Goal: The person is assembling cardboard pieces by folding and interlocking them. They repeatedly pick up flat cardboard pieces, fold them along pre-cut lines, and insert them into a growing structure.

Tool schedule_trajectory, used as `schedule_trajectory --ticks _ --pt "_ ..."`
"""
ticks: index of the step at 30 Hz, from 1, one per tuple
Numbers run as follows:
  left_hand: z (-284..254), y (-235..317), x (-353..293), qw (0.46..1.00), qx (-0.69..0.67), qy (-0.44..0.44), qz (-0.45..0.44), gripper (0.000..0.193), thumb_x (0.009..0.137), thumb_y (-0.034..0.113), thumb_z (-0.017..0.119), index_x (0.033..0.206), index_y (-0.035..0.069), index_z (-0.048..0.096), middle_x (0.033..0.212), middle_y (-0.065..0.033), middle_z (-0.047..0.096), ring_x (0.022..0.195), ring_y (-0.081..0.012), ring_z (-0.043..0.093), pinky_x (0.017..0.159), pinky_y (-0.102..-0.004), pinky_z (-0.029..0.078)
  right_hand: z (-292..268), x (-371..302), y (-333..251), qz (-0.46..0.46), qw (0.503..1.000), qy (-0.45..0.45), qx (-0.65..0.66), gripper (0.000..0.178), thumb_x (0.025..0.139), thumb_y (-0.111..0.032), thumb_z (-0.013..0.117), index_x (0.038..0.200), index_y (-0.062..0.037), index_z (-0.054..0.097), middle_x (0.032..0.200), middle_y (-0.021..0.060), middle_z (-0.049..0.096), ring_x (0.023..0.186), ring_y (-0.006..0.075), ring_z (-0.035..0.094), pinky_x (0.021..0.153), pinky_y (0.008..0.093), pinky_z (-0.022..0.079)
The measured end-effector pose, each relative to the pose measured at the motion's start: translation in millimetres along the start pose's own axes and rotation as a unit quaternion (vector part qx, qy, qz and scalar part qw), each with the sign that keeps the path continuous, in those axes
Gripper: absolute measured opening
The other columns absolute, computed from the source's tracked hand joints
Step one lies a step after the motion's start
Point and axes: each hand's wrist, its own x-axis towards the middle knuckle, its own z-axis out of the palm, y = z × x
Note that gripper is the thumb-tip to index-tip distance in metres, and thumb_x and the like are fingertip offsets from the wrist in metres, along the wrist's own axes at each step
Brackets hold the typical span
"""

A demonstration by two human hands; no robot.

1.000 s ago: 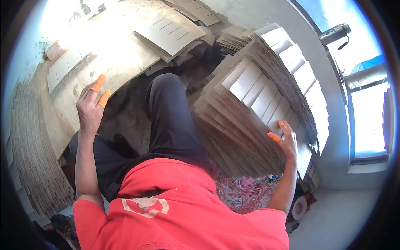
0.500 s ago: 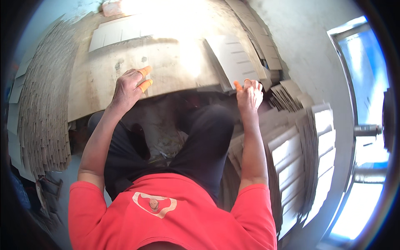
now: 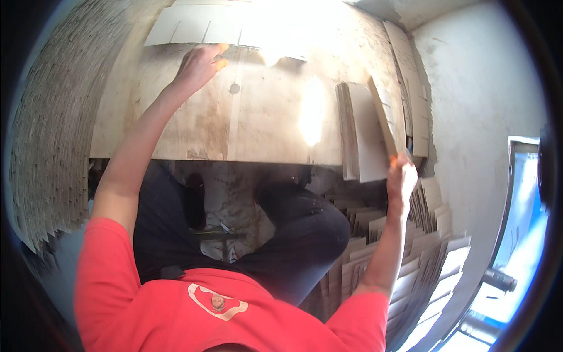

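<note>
Single wide fisheye view, head-worn, upright, facing down and forward; near enough to frame both forearms (image 3: pixel 139 138); red shirt (image 3: pixel 158 317) closer to lens than left hand (image 3: pixel 201 67); tabletop (image 3: pixel 275 117) between hands; window (image 3: pixel 521 220) beyond right hand (image 3: pixel 403 177), rightward

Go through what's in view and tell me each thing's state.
Left hand: fingertips parted, near far slotted cardboard; contact unclear.
Right hand: closed on tilted cardboard.
Tilted cardboard: held by its near end.
Far slotted cardboard: lying on the table.
Right stack: lying on the table.
Left pile: stacked in many layers.
</note>
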Motion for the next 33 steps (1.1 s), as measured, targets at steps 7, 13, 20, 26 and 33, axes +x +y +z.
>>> schedule_trajectory --ticks 7,13,20,26,33 --pt "53.7 -2.0 79.5 0.978 0.168 0.040 0.115 0.057 0.082 0.025 0.065 0.127 -0.004 0.049 0.129 -0.0168 0.053 0.122 -0.0298 0.047 0.095 -0.0389 0.043 -14.2 -10.8 -36.9 0.024 0.996 0.066 -0.057 0.016 0.083 -0.010 0.067 0.088 -0.0015 0.054 0.080 0.0166 0.061 0.075 0.0378 0.061 0.062 0.0423 0.048" --pt "83.6 1.4 107.9 0.893 0.382 -0.171 0.164 0.033 0.080 0.013 0.062 0.106 -0.007 0.057 0.099 -0.0194 0.063 0.101 -0.0292 0.059 0.086 -0.0390 0.050 -39.8 13.9 -63.2 0.185 0.849 0.235 0.436 0.017 0.082 -0.010 0.068 0.093 0.0020 0.062 0.086 0.0054 0.063 0.069 0.0118 0.060 0.062 0.0267 0.053" --pt "78.4 -4.2 97.9 0.958 0.208 -0.001 0.200 0.010 0.077 0.004 0.062 0.079 -0.001 0.053 0.079 -0.0177 0.062 0.081 -0.0296 0.062 0.071 -0.0374 0.053 -37.8 39.8 -110.8 0.128 0.673 0.183 0.705 0.014 0.081 -0.005 0.066 0.094 0.0001 0.065 0.087 0.0061 0.063 0.079 0.0121 0.061 0.073 0.0258 0.052" --pt "49.3 6.5 92.2 0.993 -0.016 -0.105 0.041 0.009 0.083 0.006 0.055 0.084 -0.001 0.050 0.084 -0.0137 0.061 0.083 -0.0304 0.058 0.077 -0.0380 0.051 -42.5 61.8 -176.5 0.215 0.752 0.070 0.618 0.005 0.080 -0.005 0.070 0.083 -0.0007 0.071 0.055 -0.0003 0.056 0.032 0.0058 0.033 0.030 0.0224 0.021" --pt "45.6 12.8 73.2 0.936 0.175 -0.007 0.304 0.026 0.077 0.001 0.059 0.103 -0.003 0.059 0.096 -0.0087 0.056 0.092 -0.0200 0.054 0.074 -0.0273 0.053 -10.8 56.0 -201.5 0.194 0.727 0.043 0.657 0.015 0.085 -0.007 0.070 0.073 0.0018 0.067 0.057 0.0023 0.059 0.031 0.0034 0.032 0.030 0.0213 0.017"
